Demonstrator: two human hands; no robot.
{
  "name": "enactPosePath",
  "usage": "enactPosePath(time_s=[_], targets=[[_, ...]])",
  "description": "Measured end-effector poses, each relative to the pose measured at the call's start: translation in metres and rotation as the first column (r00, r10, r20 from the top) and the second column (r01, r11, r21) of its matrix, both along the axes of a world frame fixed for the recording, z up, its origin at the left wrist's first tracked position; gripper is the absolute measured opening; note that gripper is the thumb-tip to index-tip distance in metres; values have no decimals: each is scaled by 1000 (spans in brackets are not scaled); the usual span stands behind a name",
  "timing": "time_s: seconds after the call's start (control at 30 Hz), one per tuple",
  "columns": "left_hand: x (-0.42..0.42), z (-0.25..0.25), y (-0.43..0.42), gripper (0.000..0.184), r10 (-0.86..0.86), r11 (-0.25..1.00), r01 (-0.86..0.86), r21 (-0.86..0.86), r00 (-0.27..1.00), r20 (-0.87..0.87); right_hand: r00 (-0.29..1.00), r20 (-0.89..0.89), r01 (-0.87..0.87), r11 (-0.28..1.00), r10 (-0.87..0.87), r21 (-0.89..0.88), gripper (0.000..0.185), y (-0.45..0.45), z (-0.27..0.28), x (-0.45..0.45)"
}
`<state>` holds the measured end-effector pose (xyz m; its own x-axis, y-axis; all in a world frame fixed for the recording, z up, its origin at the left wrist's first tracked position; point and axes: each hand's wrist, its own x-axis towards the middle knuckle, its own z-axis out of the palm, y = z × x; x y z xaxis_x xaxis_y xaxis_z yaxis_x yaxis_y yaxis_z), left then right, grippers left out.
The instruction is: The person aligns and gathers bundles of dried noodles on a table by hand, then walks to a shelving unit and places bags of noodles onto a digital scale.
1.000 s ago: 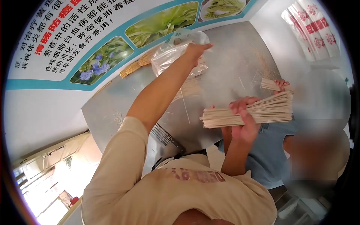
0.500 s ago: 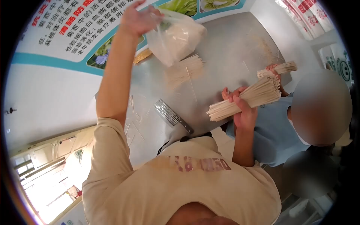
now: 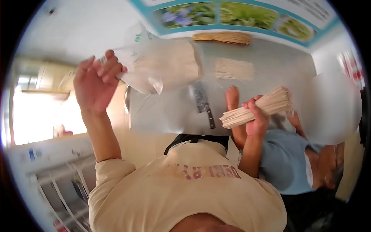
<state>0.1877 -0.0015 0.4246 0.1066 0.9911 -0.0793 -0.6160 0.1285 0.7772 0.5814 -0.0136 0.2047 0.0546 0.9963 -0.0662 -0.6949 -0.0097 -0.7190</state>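
My left hand is closed with its fingertips on the edge of a clear plastic bag, pulling it taut to the left. Pale dried noodles appear to lie inside the bag. In my right hand is a thick bundle of dried noodles, held tilted up to the right above the table's front side. Between my hands a cleaver with a black handle lies on the metal table. Behind it sits a flat pile of loose noodles.
A yellowish-brown bundle lies along the back wall. At my right stands a person in a blue shirt, whose hand reaches over the table beside my noodle bundle. A picture board covers the wall.
My left hand has moved left and down, drawing the bag leftward. My right hand still grips the noodle bundle. My view has turned left. The other person's hand now reaches over the table.
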Motion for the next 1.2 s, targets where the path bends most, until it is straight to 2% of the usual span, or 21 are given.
enactPosePath(time_s=[0.1, 0.17, 0.23, 0.3, 0.37, 0.4, 0.47, 0.5, 0.57, 0.6, 0.63, 0.67, 0.7, 0.77, 0.8, 0.87, 0.93, 0.97, 1.07, 1.1, 1.2], targets=[[-48, -17, -100, 26, 287, 955, -294, -41, 950, -120, 991, 25, -129, 991, 130, -25, 33, -9, 3, -37], [-63, -28, -171, 24, 489, 855, -514, -72, 844, -221, 996, 20, -86, 983, 91, -161, 31, -22, 7, -70], [-99, -52, -249, 18, 502, 846, -527, -82, 840, -206, 970, -80, -236, 966, 229, -104, 30, -33, 15, -102], [-125, -90, -325, 16, 638, 746, -666, -13, 720, -273, 906, -33, -423, 906, 422, -35, 29, -45, 18, -136], [-136, -98, -400, 18, 747, 603, -791, -100, 604, -277, 862, 114, -494, 869, 494, -30, 30, -74, 34, -185], [-146, -106, -441, 18, 796, 543, -834, -95, 548, -257, 821, 131, -559, 829, 556, -17, 30, -93, 38, -212], [-140, -109, -514, 22, 798, 495, -860, -123, 506, -326, 769, 292, -603, 797, 569, 37, 29, -128, 68, -239], [-151, -125, -544, 22, 832, 448, -884, -131, 466, -301, 730, 319, -648, 761, 605, 40, 29, -140, 56, -265], [-158, -144, -608, 24, 882, 316, -930, -188, 361, -304, 625, 127, -767, 636, 771, -88, 28, -162, 36, -317], [-158, -150, -635, 24, 905, 270, -943, -195, 317, -282, 595, 91, -791, 602, 798, -110, 26, -179, 36, -342], [-158, -153, -663, 25, 923, 201, -958, -205, 255, -286, 553, 102, -821, 562, 827, -106, 26, -193, 37, -369], [-139, -127, -718, 25, 940, 167, -967, -190, 215, -267, 515, 103, -848, 523, 851, -81, 25, -237, 79, -365], [-153, -145, -729, 25, 941, 130, -970, -204, 186, -284, 463, 66, -876, 468, 884, -113, 24, -237, 53, -402], [-164, -150, -767, 31, 969, -37, -969, -242, 24, -245, 412, 28, -901, 412, 911, -140, 24, -250, 41, -455], [-171, -148, -789, 31, 969, -62, -971, -230, -3, -249, 373, 7, -916, 369, 928, -157, 24, -261, 36, -484], [-185, -141, -832, 35, 938, -220, -950, -224, -142, -317, 316, -23, -937, 308, 949, -166, 24, -282, 27, -537], [-209, -132, -876, 36, 926, -267, -942, -202, -193, -324, 263, -45, -949, 250, 964, -194, 27, -300, 17, -592], [-223, -126, -897, 37, 918, -298, -936, -186, -228, -324, 247, -64, -955, 232, 967, -183, 27, -308, 12, -620], [-262, -97, -953, 38, 830, -409, -899, -155, -296, -473, 200, -88, -965, 180, 976, -190, 28, -329, -14, -697], [-277, -89, -973, 38, 813, -397, -910, -121, -288, -506, 189, -115, -970, 167, 975, -179, 28, -337, -22, -724], [-337, -60, -1025, 34, 783, -494, -857, -145, -366, -503, 255, -114, -949, 225, 960, -222, 26, -354, -45, -808]])
